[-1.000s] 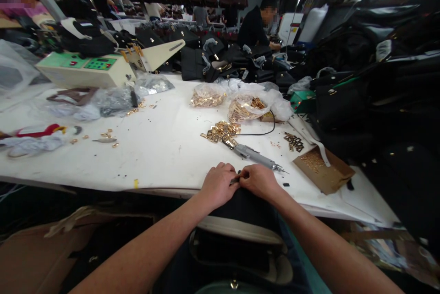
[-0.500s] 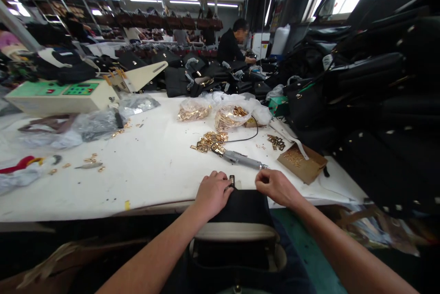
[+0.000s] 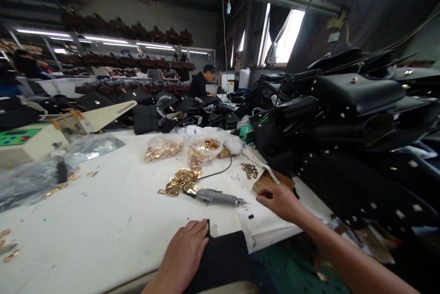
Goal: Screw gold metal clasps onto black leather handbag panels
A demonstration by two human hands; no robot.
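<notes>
My left hand [image 3: 185,253] is closed at the edge of a black bag flap [image 3: 227,257], its fingers together over a small dark metal plate [image 3: 208,228] that shows only in part. My right hand [image 3: 280,202] hovers by the near edge of an open cardboard box [image 3: 287,180] of tiny gold-coloured pieces. Its thumb and fingers are pinched together, and whatever might be between them is hidden. Between the hands and the gold hardware pile lies a grey electric screwdriver [image 3: 218,197], its bit pointing right. Gold metal plates [image 3: 178,181] are heaped at its cord end.
Two plastic bags of gold hardware [image 3: 163,146] [image 3: 203,149] stand farther back on the white table [image 3: 113,220]. More metal plates [image 3: 249,170] lie beside the box. Black bags [image 3: 357,92] are piled high at right. A cream machine [image 3: 37,140] stands left. A person [image 3: 199,84] works beyond.
The camera view has swung right and up. My right hand has moved from beside the flap and the screwdriver's tip to the cardboard box. My left hand stays on the flap.
</notes>
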